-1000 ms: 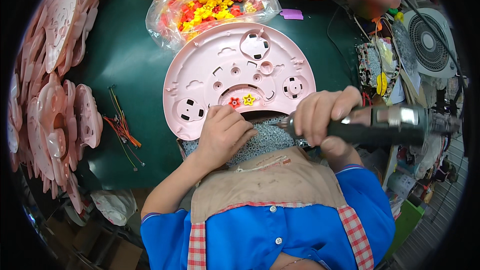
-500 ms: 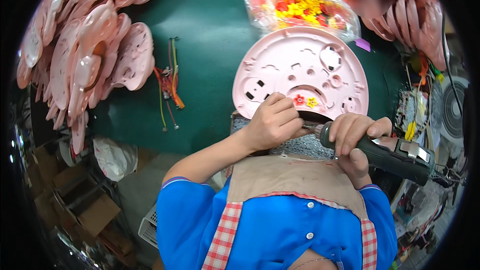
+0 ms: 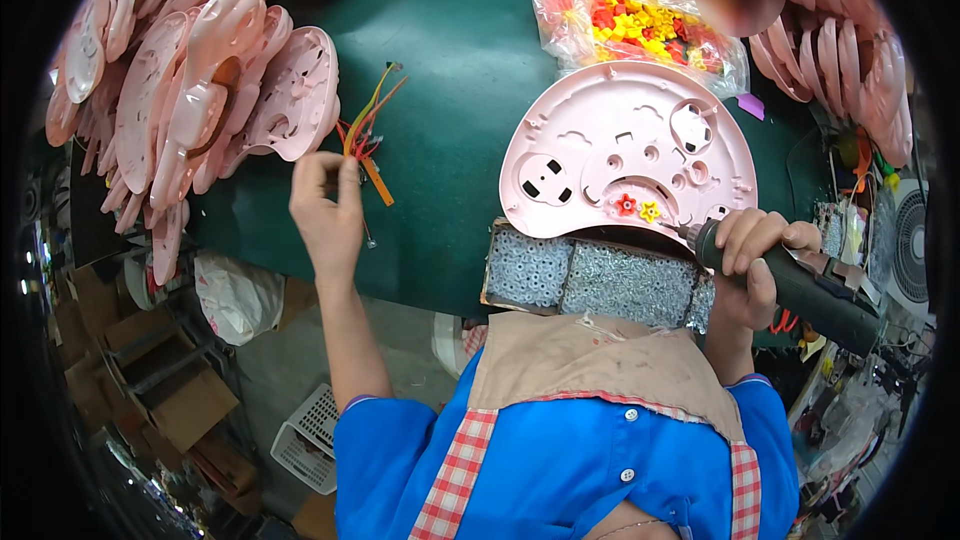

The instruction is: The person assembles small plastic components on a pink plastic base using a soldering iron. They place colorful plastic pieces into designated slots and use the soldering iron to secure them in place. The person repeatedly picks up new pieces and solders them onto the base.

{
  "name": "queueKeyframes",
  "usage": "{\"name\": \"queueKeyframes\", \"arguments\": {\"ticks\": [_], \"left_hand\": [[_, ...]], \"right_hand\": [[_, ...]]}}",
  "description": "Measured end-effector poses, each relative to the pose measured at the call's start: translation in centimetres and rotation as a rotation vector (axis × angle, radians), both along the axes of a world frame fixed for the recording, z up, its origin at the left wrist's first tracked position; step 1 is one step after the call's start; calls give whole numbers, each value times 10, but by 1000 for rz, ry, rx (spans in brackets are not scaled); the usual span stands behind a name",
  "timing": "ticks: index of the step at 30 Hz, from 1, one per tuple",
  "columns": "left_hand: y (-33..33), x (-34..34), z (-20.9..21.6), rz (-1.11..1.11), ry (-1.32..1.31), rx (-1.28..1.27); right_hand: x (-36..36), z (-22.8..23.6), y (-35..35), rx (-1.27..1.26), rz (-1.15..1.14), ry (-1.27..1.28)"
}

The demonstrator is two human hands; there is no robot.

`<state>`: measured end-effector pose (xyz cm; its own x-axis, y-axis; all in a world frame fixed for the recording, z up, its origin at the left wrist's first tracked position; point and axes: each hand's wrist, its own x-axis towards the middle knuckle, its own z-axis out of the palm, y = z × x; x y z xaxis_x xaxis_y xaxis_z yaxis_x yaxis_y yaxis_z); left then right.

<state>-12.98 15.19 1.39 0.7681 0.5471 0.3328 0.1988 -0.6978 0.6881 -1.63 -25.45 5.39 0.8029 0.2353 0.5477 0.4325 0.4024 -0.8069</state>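
I have the black power screwdriver (image 3: 835, 315) gripped in my right hand (image 3: 748, 242), with its bit (image 3: 684, 232) pointing at the lower edge of the pink half-round shell (image 3: 590, 155), near the yellow star (image 3: 650, 212) and the red star (image 3: 625, 205). The shell lies on the green table (image 3: 450, 140) and its near edge partly hides the tray of small metal parts (image 3: 518, 308). No hand holds the shell down, so if the bit presses there, I think the shell could swing, and the bit could slip and scratch the plastic or the yellow star. A star knocked loose could fall into the tray.

My left hand (image 3: 330, 210) is far to the left, thumb and fingertips at the wire bundle (image 3: 366, 135); whether they pinch a wire, I cannot tell. The thin wires lie crossed together, so a quick pull on one could drag the others or strain their ends. Also, the heap of pink shells (image 3: 170, 120) stands just beside this hand, and a careless knuckle could perhaps make it slide.
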Motion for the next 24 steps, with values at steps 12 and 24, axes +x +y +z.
{"name": "queueKeyframes", "arguments": {"ticks": [12, 24], "left_hand": [[-33, 23, -18, -454, 444, 186], [-48, 72, -66, -418, 35, 156]], "right_hand": [[2, 0, -24, -9, -59, -61], [-2, 1, -31, -4, -90, -77]]}}
